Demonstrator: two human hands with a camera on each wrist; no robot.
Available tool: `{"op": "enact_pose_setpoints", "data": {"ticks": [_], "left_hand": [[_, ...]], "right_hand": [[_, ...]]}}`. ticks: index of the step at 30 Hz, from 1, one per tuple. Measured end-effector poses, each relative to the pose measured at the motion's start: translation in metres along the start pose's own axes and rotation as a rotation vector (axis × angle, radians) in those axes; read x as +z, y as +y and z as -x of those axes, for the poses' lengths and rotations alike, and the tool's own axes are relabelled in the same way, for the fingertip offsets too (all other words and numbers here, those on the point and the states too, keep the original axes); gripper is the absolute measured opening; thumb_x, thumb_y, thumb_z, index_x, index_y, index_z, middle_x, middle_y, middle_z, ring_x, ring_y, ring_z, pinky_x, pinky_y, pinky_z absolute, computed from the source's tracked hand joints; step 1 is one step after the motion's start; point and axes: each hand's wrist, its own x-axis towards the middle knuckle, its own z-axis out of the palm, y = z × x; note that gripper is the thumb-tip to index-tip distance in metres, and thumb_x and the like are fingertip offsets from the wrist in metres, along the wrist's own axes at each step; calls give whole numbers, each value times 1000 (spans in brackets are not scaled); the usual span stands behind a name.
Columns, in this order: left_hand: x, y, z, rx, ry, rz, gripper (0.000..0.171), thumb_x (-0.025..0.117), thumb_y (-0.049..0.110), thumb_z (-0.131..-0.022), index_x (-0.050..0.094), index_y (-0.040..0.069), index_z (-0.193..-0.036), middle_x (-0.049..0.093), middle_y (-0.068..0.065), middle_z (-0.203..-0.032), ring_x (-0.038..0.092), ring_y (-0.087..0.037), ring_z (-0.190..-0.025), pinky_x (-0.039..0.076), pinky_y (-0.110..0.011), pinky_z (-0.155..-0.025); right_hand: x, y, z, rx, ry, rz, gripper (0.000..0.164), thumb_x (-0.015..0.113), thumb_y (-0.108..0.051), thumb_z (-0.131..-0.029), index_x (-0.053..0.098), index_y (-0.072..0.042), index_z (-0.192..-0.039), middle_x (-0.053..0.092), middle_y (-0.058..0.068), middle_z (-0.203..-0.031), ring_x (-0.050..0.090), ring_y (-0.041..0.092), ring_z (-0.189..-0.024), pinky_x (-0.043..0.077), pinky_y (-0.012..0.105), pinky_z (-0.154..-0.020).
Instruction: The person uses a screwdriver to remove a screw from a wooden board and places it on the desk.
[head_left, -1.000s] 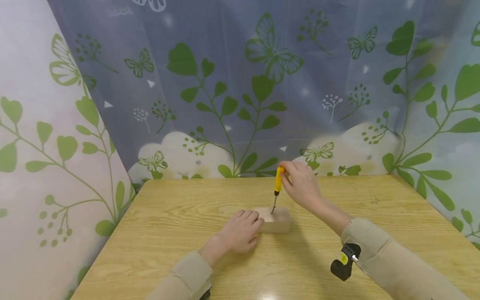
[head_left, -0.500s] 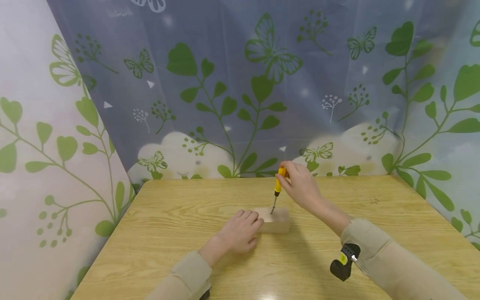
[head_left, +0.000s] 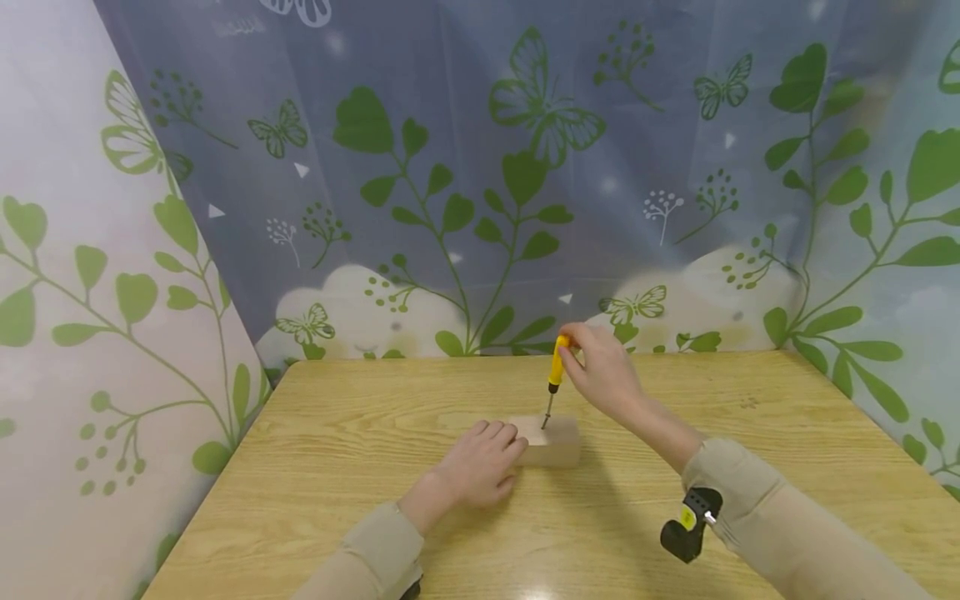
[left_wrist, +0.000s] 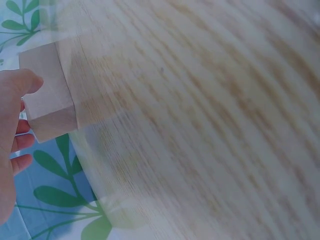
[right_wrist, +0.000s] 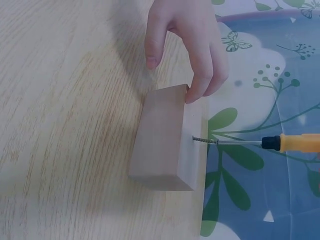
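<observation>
A pale rectangular wooden block (head_left: 557, 454) lies on the table. My left hand (head_left: 480, 467) holds its left end, fingers over the top edge and thumb on the near side. In the right wrist view, a threaded screw (right_wrist: 204, 140) stands in the block's top face, much of its thread showing. The tip of a screwdriver (head_left: 557, 367) with a yellow handle and black collar meets the screw's head. From above, my right hand (head_left: 603, 367) pinches the handle's upper end between thumb and fingers. The screwdriver leans slightly to the right in the head view.
The wood-grain table (head_left: 360, 417) runs back to a blue curtain (head_left: 450, 167) printed with green leaves and butterflies. A pale printed cloth (head_left: 67, 375) hangs along the left side. A black wrist device (head_left: 690, 525) sits at the right sleeve.
The right fingers shift slightly around the screwdriver's handle, and half a second ago more of the handle showed between them. The block and left hand stay in place.
</observation>
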Motion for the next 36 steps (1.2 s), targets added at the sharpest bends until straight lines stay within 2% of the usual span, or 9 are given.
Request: {"op": "enact_pose_setpoints", "data": {"ticks": [4, 8, 12, 20, 24, 31, 36], "left_hand": [[0, 0, 0, -3, -8, 7, 41, 52, 37, -89, 47, 14, -123, 47, -2, -114, 46, -18, -104, 38, -30, -89], [0, 1, 0, -4, -11, 11, 41, 52, 37, -89, 47, 14, -123, 47, -2, -114, 45, -18, -104, 38, -30, -89], [0, 1, 0, -4, -6, 9, 41, 52, 37, -89, 47, 14, -123, 46, -2, -113, 45, -18, -104, 38, -30, -88], [0, 1, 0, 1, -3, -6, 41, 52, 37, -89, 46, 15, -122, 46, -2, -113, 45, -17, -103, 38, -30, -87], [-1, 1, 0, -4, -15, 2, 41, 52, 37, -89, 46, 14, -123, 46, -2, -113, 45, -18, -103, 37, -30, -88], [-2, 1, 0, -6, -26, -5, 42, 52, 38, -89, 46, 15, -124, 46, -2, -115, 45, -17, -104, 37, -30, -89], [-2, 1, 0, -5, -27, -13, 43, 52, 38, -89, 46, 15, -124, 46, -2, -114, 45, -17, -104, 37, -30, -89]], "right_hand": [[0, 1, 0, -55, 48, 48, 16, 60, -2, -84, 63, -1, -100, 60, 9, -85, 52, 24, -77, 43, 35, -66], [0, 2, 1, -73, 45, 71, 20, 57, 1, -84, 63, 1, -103, 59, 9, -83, 51, 24, -73, 42, 36, -66], [0, 2, 1, -55, 15, 68, 23, 57, -1, -84, 61, 0, -106, 58, 9, -82, 50, 24, -72, 42, 36, -66], [0, 1, 1, -50, -7, 54, 23, 66, -10, -85, 59, -2, -104, 61, 9, -83, 54, 22, -72, 45, 33, -61], [0, 2, 0, -25, -27, 48, 23, 63, -7, -86, 58, 1, -106, 61, 11, -86, 54, 23, -74, 46, 34, -62], [-1, 2, 1, 77, -89, -11, 28, 56, -6, -89, 54, 7, -113, 60, 15, -93, 56, 26, -82, 48, 38, -71], [0, 4, 2, 56, -75, 6, 25, 55, -5, -88, 56, 4, -112, 60, 13, -94, 54, 26, -83, 46, 39, -73]]}}
